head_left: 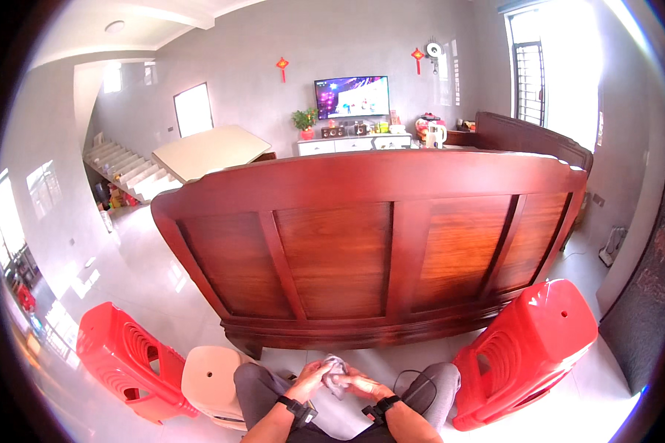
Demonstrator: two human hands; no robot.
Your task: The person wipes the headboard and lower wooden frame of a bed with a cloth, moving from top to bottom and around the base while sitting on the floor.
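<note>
Between my knees, low in the head view, both hands are closed on one crumpled piece of pale greyish cloth [337,374]. My left hand [312,375] grips it from the left, and my right hand [363,385] has it from the right. Folds of the cloth stick up between the fingers and hide some fingertips. What kind of cloth it is I cannot make out. A black band with a small box is strapped round each wrist. My legs, in grey trousers, are spread to either side.
A large reddish-brown wooden bench back [335,258] stands just ahead. Red plastic stools [129,362] are stacked at my left beside a beige stool [213,380]; another red stack [528,354] is at my right. A thin black cable [418,375] loops over my right knee.
</note>
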